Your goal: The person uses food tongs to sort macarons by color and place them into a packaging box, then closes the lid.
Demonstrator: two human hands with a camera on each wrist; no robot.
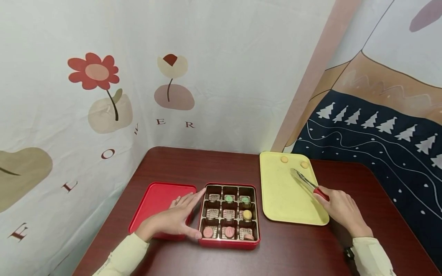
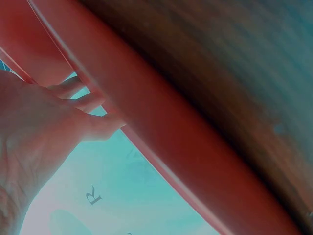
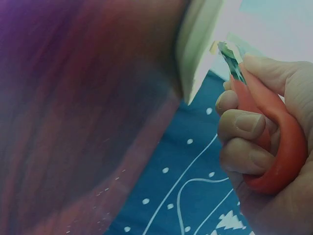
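My left hand (image 1: pixel 175 218) rests against the red box (image 1: pixel 229 244), fingers extended; my right hand (image 1: pixel 343 209) grips the tongs (image 1: pixel 306 179), which, if oversqueezed, could crush a yellow macaron (image 1: pixel 284 159).

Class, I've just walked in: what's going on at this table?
A person is working with both hands. The left hand touches the left side of a red box, while the right hand grips red-handled tongs over a yellow tray. Two yellow pieces lie at the tray's far end. Six of the box's nine compartments hold pieces: three pink, two green, one yellow.
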